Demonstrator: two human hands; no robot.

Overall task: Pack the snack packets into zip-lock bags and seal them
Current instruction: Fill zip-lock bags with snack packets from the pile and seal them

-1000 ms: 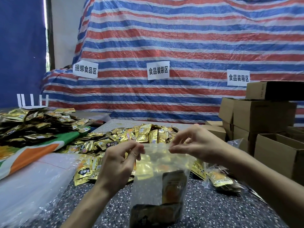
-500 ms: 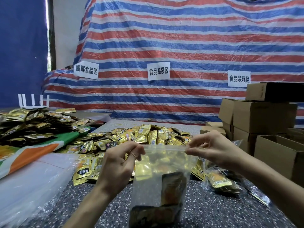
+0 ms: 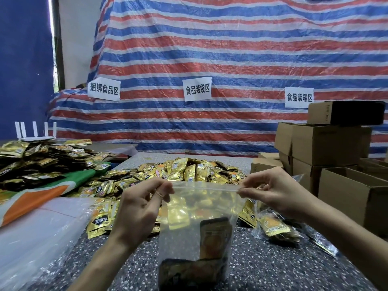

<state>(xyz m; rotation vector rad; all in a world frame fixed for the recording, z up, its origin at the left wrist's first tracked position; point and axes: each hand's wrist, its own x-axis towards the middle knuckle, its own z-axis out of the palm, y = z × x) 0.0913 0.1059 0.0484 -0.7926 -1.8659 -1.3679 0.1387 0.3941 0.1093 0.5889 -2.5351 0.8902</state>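
A clear zip-lock bag [image 3: 184, 234] hangs upright in front of me above the speckled table [image 3: 262, 267], with dark and gold snack packets [image 3: 214, 238] low inside it. My left hand [image 3: 138, 208] pinches the top left corner of the bag's zip strip. Pinching the same strip at its right end is my right hand [image 3: 273, 192], and the strip runs straight between them. Behind the bag lies a wide pile of loose gold snack packets [image 3: 178, 173].
A stack of empty clear bags [image 3: 35, 234] lies at the left. Filled bags [image 3: 275, 227] rest on the table at the right. Cardboard boxes [image 3: 327, 143] stand along the right side. A second packet heap [image 3: 35, 158] sits far left. A striped tarp [image 3: 210, 59] hangs behind.
My right hand has slid to the right along the zip strip, from near the middle to the bag's right end. My left hand stays at the left corner.
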